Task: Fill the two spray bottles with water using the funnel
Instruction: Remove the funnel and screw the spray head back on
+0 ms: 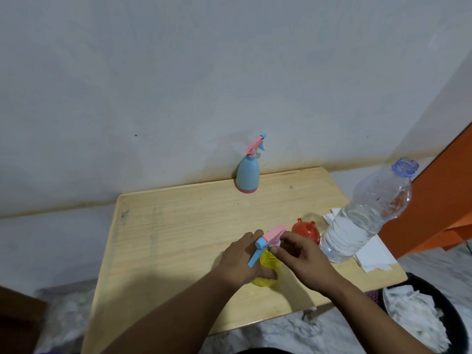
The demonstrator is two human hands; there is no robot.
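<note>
A yellow spray bottle [267, 267] stands near the front of the wooden table [178, 226]. My left hand [238, 261] grips its body from the left. My right hand [304, 256] pinches the collar of its pink and blue spray head [268, 238]. Just behind my right hand lies a red funnel [305, 229]. A blue spray bottle [247, 175] with a pink base and its spray head on stands at the table's far edge by the wall. To the right stands an uncapped clear water bottle [362, 218], about half full.
White paper sheets [373, 256] lie under and beside the water bottle at the table's right edge. A dark bin [429, 315] holding crumpled white tissue sits on the floor at the lower right. An orange panel [439, 208] rises at the right.
</note>
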